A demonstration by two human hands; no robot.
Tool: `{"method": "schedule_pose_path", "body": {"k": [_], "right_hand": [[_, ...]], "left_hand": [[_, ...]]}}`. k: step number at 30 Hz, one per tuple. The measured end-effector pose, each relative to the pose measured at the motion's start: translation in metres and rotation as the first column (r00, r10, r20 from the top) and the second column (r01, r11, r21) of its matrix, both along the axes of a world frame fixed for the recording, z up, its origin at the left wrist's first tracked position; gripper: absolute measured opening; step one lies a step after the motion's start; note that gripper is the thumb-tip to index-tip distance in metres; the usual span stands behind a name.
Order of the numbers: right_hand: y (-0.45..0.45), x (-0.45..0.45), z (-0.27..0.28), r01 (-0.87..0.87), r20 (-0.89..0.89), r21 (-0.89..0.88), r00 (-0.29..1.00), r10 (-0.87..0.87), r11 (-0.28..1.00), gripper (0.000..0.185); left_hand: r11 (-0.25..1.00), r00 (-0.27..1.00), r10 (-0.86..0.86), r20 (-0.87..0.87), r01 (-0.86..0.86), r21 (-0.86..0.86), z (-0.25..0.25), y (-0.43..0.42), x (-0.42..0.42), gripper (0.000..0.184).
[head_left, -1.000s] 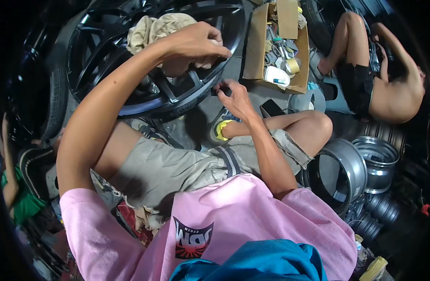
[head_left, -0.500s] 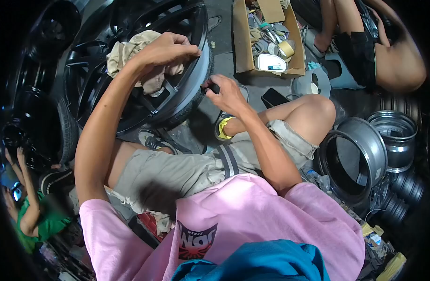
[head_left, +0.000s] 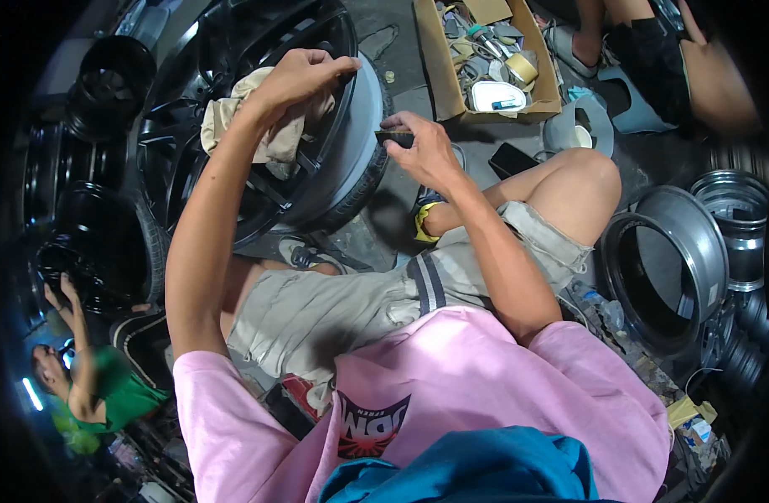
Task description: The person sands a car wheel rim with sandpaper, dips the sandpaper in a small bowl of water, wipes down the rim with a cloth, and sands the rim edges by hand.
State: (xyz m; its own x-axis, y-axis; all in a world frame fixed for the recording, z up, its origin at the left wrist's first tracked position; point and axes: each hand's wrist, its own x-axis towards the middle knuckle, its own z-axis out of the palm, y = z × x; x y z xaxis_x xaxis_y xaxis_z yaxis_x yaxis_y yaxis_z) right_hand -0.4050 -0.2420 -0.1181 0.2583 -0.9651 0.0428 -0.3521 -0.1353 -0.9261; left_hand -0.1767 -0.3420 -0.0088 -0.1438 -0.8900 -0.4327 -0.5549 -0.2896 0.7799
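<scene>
A large black spoked wheel (head_left: 170, 168) with a grey outer lip (head_left: 359, 126) lies in front of me, above a tire (head_left: 363, 189). My left hand (head_left: 305, 77) is over its upper right side, fingers loosely bent and thumb stretched out to the right by the lip. A crumpled beige cloth (head_left: 229, 117) lies on the spokes beneath that hand and wrist. In my right hand (head_left: 426, 151), a small dark pad (head_left: 397, 137) is pinched between thumb and fingers. Its left end is by the lip and tire; whether it touches is unclear.
A cardboard box (head_left: 451, 107) of sanding scraps, tape and tools stands beyond my right hand. A phone (head_left: 512, 159) lies near my knee. Bare rims (head_left: 665, 268) stand at right, dark wheels (head_left: 95, 226) at left. One person in green (head_left: 108, 381) and another person (head_left: 652, 71) are nearby.
The view has shifted, so most things appear farther right and higher. My right hand has moved slightly up and right, and the dark pad shows more clearly. My left hand stays over the wheel.
</scene>
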Motion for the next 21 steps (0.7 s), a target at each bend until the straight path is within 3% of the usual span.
{"method": "schedule_pose_path", "body": {"k": [2, 4, 6, 8, 10, 11, 12, 13, 14, 16, 17, 21], "right_hand": [[-0.004, -0.003, -0.004, 0.029, 0.027, 0.014, 0.999, -0.029, 0.999, 0.027], [-0.007, -0.005, -0.004, 0.067, 0.032, 0.030, 0.997, -0.068, 0.997, 0.026], [-0.014, -0.005, -0.008, 0.153, 0.221, 0.166, 0.957, -0.188, 0.974, 0.024], [-0.020, -0.005, -0.004, 0.154, 0.305, 0.274, 0.922, -0.238, 0.949, 0.024], [-0.025, -0.003, 0.011, 0.134, 0.437, 0.356, 0.851, -0.291, 0.925, 0.028], [-0.026, 0.003, 0.011, 0.061, 0.596, 0.390, 0.743, -0.303, 0.919, 0.032], [-0.025, 0.011, 0.015, 0.066, 0.604, 0.396, 0.733, -0.314, 0.916, 0.032], [-0.022, 0.019, 0.022, 0.012, 0.674, 0.448, 0.652, -0.347, 0.894, 0.033], [-0.020, 0.027, 0.027, -0.051, 0.732, 0.491, 0.566, -0.380, 0.870, 0.033], [-0.014, 0.045, 0.025, -0.138, 0.770, 0.547, 0.471, -0.431, 0.826, 0.029], [-0.010, 0.051, 0.025, -0.173, 0.779, 0.572, 0.421, -0.465, 0.802, 0.030], [-0.003, 0.062, 0.025, -0.207, 0.798, 0.586, 0.315, -0.514, 0.783, 0.028]], "left_hand": [[0.999, 1.000, -0.004, 0.015, 0.003, 0.044, 0.009, 0.008, 0.001, 0.040], [0.969, 0.949, -0.217, 0.229, 0.237, -0.063, 0.012, 0.012, 0.006, 0.043], [0.956, 0.896, -0.288, 0.338, 0.287, 0.054, 0.031, 0.027, 0.006, 0.040], [0.931, 0.884, -0.334, 0.326, 0.364, -0.036, 0.032, 0.039, 0.015, 0.041], [0.945, 0.914, -0.274, 0.300, 0.314, -0.092, 0.038, 0.053, 0.014, 0.044], [0.916, 0.896, -0.154, 0.415, 0.287, -0.279, 0.037, 0.056, 0.019, 0.047], [0.844, 0.867, -0.013, 0.498, 0.276, -0.459, 0.034, 0.058, 0.026, 0.050], [0.800, 0.781, 0.063, 0.621, 0.333, -0.500, 0.026, 0.061, 0.035, 0.046], [0.801, 0.774, 0.060, 0.631, 0.340, -0.493, 0.010, 0.062, 0.047, 0.046], [0.533, 0.740, 0.155, 0.655, 0.496, -0.686, -0.009, 0.061, 0.061, 0.038], [0.602, 0.677, 0.175, 0.715, 0.501, -0.622, -0.012, 0.064, 0.060, 0.032], [0.559, 0.698, 0.158, 0.698, 0.519, -0.646, -0.015, 0.060, 0.057, 0.031]]}}
